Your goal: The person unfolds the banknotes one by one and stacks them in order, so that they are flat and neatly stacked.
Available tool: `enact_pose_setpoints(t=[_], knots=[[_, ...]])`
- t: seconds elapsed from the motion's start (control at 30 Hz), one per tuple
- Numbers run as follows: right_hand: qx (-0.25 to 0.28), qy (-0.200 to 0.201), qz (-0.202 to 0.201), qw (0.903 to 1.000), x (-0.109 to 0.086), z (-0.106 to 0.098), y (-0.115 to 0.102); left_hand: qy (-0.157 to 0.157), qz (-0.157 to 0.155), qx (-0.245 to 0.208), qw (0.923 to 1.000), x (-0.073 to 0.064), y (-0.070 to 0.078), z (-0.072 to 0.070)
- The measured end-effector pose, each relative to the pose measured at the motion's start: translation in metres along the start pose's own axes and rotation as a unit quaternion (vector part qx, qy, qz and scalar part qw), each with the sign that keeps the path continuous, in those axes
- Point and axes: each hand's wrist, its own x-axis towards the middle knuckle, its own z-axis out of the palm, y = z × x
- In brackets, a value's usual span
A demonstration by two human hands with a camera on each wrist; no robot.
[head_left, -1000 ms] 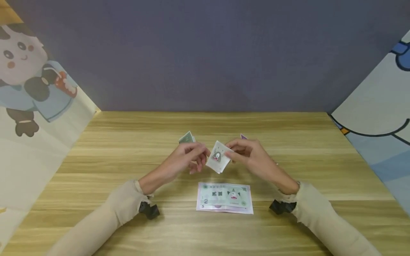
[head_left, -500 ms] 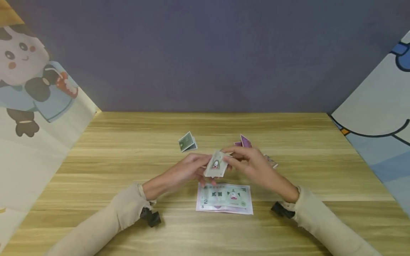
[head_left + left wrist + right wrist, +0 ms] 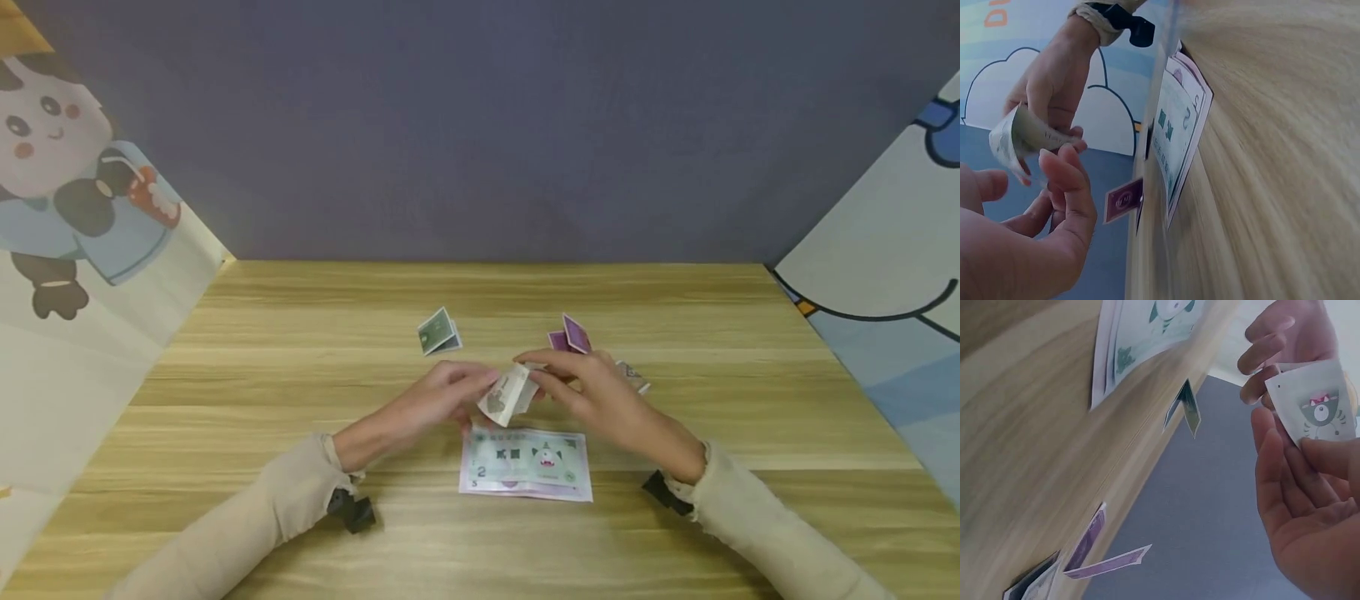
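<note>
A pale folded play banknote (image 3: 506, 393) is held above the table between both hands, partly unfolded and bent. My right hand (image 3: 600, 392) pinches its right side between thumb and fingers; a one-eyed monster print shows on the note (image 3: 1319, 403) in the right wrist view. On its left edge is my left hand (image 3: 435, 400), its thumb at the paper and its fingers curled below, partly hidden. Just in front of the hands, a green play banknote marked 2 (image 3: 525, 461) lies flat on a pink one marked 5 (image 3: 528, 496).
A folded green note (image 3: 437, 332) stands tented behind the left hand. Behind the right hand stands a folded purple note (image 3: 576, 333), with another folded note (image 3: 633, 377) beside it. A grey panel (image 3: 495, 133) closes the back of the wooden table (image 3: 315, 308).
The left hand has moved right onto the held note. Both hands have come down a little with it, and the note has turned from flat to bent open. The flat notes stayed put.
</note>
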Motion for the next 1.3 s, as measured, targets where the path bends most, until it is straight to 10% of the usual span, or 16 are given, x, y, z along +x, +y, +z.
enact_pose_setpoints(t=[0.73,1.3], knots=[[0.037,-0.018,0.122,0.9917,-0.020,-0.011,0.004,0.066,0.024,0.015,0.9974,-0.011,0.001,-0.009],[0.014,-0.047,0.116,0.9921,-0.033,-0.020,0.009,0.100,0.015,0.158,0.9823,-0.016,-0.007,-0.007]])
